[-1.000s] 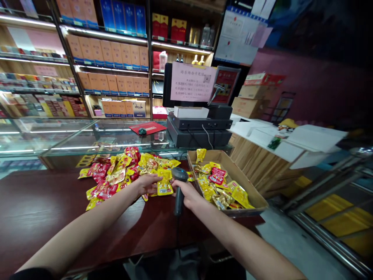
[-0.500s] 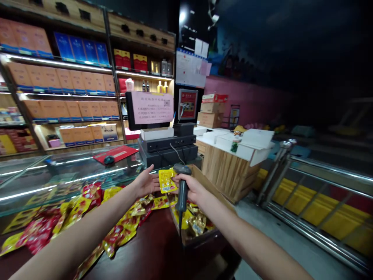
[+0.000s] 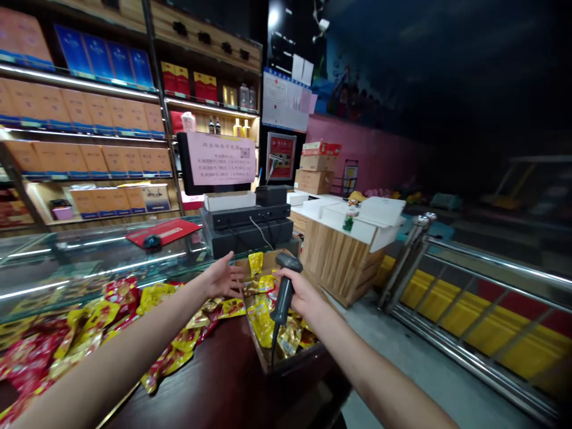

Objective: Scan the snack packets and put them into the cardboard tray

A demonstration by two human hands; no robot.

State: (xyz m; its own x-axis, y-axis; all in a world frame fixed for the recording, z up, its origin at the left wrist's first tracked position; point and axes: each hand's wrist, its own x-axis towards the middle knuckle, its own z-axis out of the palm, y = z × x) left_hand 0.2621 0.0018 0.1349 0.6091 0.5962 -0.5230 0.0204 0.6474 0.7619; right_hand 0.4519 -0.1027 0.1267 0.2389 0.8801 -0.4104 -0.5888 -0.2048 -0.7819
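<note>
The 2 hands are apart: the right hand (image 3: pixel 302 293) is wrapped around a black scanner (image 3: pixel 284 295) above a cardboard box (image 3: pixel 270 260) of snack packets (image 3: pixel 260 320); the left hand (image 3: pixel 220 279) spreads its fingers near the box's left edge. More packets (image 3: pixel 87 333) lie heaped on the worktop (image 3: pixel 210 375).

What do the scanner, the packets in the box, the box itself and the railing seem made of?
The scanner is probably dark plastic, with soft highlights on its smooth handle. The packets look like glossy plastic or foil film, creased and glinting. The box seems cardboard: dull brown, thin-walled. The railing appears polished metal, perhaps steel, given its silvery reflections.
</note>
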